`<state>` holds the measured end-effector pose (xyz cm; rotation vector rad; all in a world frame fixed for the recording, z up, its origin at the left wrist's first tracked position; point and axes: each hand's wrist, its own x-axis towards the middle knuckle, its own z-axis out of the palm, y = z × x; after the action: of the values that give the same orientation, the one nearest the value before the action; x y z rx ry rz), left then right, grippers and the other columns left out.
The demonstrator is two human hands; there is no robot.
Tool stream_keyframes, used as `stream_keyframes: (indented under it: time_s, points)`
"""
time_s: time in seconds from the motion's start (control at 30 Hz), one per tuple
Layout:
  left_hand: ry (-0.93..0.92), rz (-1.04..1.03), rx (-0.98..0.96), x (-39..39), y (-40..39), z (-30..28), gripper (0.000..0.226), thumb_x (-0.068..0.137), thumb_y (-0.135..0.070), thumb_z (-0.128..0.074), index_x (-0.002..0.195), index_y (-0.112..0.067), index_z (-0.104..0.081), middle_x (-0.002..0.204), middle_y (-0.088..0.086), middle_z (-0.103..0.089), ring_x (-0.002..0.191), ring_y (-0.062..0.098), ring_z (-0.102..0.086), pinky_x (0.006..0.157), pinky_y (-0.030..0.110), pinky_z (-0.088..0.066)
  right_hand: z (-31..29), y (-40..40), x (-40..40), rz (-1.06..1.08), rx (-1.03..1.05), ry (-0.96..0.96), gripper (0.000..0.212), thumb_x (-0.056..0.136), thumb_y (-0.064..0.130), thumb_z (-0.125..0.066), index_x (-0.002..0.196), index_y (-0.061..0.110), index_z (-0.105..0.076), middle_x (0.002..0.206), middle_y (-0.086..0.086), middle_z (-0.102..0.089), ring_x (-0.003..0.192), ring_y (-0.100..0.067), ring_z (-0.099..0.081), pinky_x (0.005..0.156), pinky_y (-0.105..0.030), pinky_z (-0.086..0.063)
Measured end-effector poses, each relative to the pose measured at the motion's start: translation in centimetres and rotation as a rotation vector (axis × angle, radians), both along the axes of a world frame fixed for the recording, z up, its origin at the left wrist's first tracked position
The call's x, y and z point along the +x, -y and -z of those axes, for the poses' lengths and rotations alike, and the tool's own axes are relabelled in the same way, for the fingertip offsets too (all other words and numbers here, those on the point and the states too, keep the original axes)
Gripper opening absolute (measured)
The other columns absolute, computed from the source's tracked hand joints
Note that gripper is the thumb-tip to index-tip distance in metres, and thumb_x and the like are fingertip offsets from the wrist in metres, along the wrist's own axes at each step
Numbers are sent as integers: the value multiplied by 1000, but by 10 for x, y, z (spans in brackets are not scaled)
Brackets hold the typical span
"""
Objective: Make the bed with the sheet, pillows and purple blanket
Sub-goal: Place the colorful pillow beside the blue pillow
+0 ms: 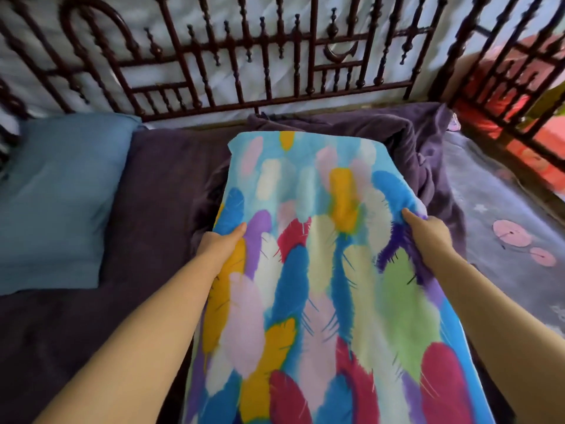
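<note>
At the left edge of the bed, close to the dark carved wooden headboard (214, 65), a plain blue rectangular pillow (58, 197) lies flat on the dark purple blanket (159, 191). The blanket is spread smooth across the left and middle of the bed and is bunched in folds against the headboard towards the right.

The left hand (221, 244) grips the left edge of a long pillow printed with bright feathers in blue, yellow, pink, green and crimson (321, 240); its thumb lies on top of the cloth and its fingers are hidden underneath. This feather-print pillow runs lengthwise from the near edge of the bed towards the headboard, over the purple blanket, its far end close to the bunched folds.

The right hand (428, 237) pinches the pillow's right edge, the fabric gathered under its thumb and the fingers out of sight below.

Along the right edge of the bed a grey sheet with pink round flowers (513, 240) lies uncovered, beside the blanket's crumpled border.
</note>
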<state>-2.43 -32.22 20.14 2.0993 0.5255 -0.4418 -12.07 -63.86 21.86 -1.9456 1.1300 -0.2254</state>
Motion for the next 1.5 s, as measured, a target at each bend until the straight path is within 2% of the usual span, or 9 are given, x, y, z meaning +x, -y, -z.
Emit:
stream_keyframes:
  time_s: [0.13, 0.3, 0.43, 0.67, 0.83, 0.93, 1.2, 1.33, 1.5]
  points:
    - [94, -75, -22, -18, -34, -38, 77, 83, -51, -59, 133, 5, -44, 138, 20, -49, 126, 36, -48, 101, 37, -41, -49, -37, -4, 12, -34, 162, 36, 84, 42, -47, 86, 9, -62, 90, -17, -61, 83, -31, -55, 83, -42, -46]
    - [202, -190, 17, -37, -126, -75, 77, 86, -49, -55, 139, 4, -37, 146, 22, -41, 134, 36, -40, 108, 38, -34, -82, -125, 5, -65, 24, 294, 36, 83, 39, -50, 87, 6, -62, 84, -11, -58, 80, -26, -51, 79, -38, -43]
    - [253, -272, 49, -52, -227, -89, 70, 87, -48, -55, 134, 3, -46, 141, 22, -47, 129, 37, -45, 105, 38, -37, -81, -219, 11, -172, 83, 337, 38, 86, 35, -48, 88, 0, -62, 83, -14, -54, 79, -25, -48, 73, -33, -35]
    - [280, -375, 135, -92, -440, -84, 70, 85, -47, -58, 131, 6, -48, 138, 26, -49, 128, 37, -47, 105, 37, -37, -51, -426, 0, -308, 206, 278, 35, 81, 43, -55, 63, 13, -52, 86, -12, -59, 82, -27, -54, 86, -40, -45]
    - [189, -410, 278, -122, -573, -62, 69, 85, -52, -55, 123, 5, -54, 127, 26, -57, 119, 40, -53, 98, 41, -43, -8, -560, -21, -376, 239, 189, 43, 80, 47, -61, 79, 5, -55, 84, -12, -58, 80, -25, -54, 82, -39, -45]
    - [175, -397, 331, -135, -634, -43, 57, 85, -46, -58, 115, 3, -56, 117, 24, -62, 109, 40, -58, 92, 43, -46, 25, -625, -33, -372, 250, 113, 45, 80, 50, -60, 70, 7, -50, 73, -7, -54, 75, -24, -51, 71, -32, -38]
    - [190, -347, 371, -122, -721, -5, 41, 85, -34, -62, 109, -1, -59, 109, 24, -65, 101, 39, -61, 89, 42, -48, 77, -722, -45, -264, 240, 44, 46, 85, 48, -54, 60, 14, -35, 62, 1, -42, 74, -26, -48, 68, -31, -34]
    - [189, -330, 461, -99, -752, 11, 41, 88, -32, -58, 114, -1, -58, 114, 25, -64, 107, 40, -59, 90, 41, -46, 96, -751, -27, -264, 207, 44, 43, 87, 47, -50, 76, 6, -45, 72, -4, -50, 82, -29, -53, 73, -32, -38]
    - [78, -158, 629, -83, -777, 49, 40, 86, -19, -58, 118, 3, -54, 121, 31, -58, 115, 44, -54, 96, 46, -44, 137, -781, -8, -411, 128, -203, 45, 96, 32, -38, 119, -6, -41, 126, -29, -52, 116, -43, -50, 94, -41, -40]
